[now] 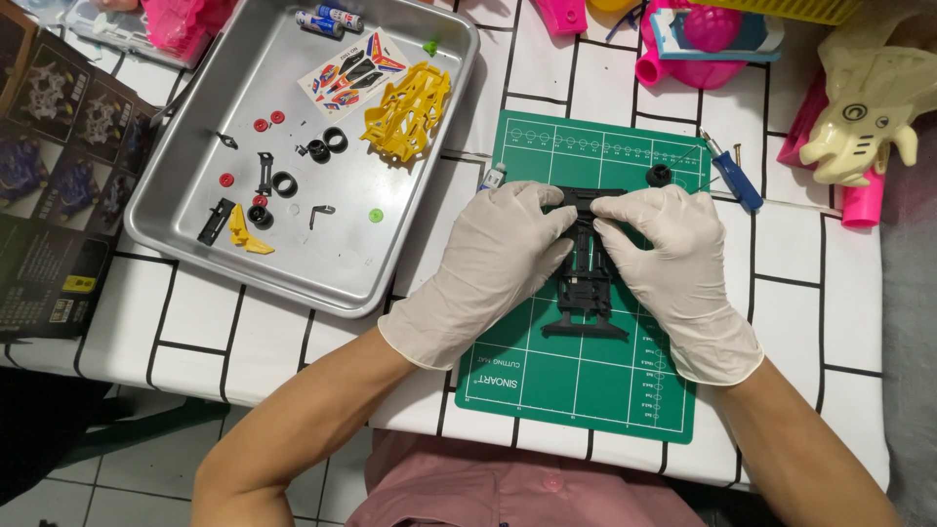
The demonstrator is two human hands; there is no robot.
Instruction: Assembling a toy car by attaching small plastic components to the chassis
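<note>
A black toy car frame [586, 283] is held tight by the left hand [493, 263] and right hand [673, 259] (both gloved). It is kept over a green mat [586, 381] on the worktop [810, 303].

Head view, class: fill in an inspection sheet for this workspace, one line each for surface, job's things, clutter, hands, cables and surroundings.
Surface: white tablecloth with black grid lines; green cutting mat in front of the person.
Job's things: black toy car chassis on the mat, gripped at its upper end by both hands; one black wheel lies apart on the mat.
Clutter: metal tray holding a yellow car body shell, sticker sheet, two batteries, black tyres and small red parts; blue-handled screwdriver; pink toys and a cream plastic toy at top right.
Hands: left hand and right hand, both in white gloves.
Cables: nothing seen.
Surroundings: dark printed box at left; tiled floor below.
</note>
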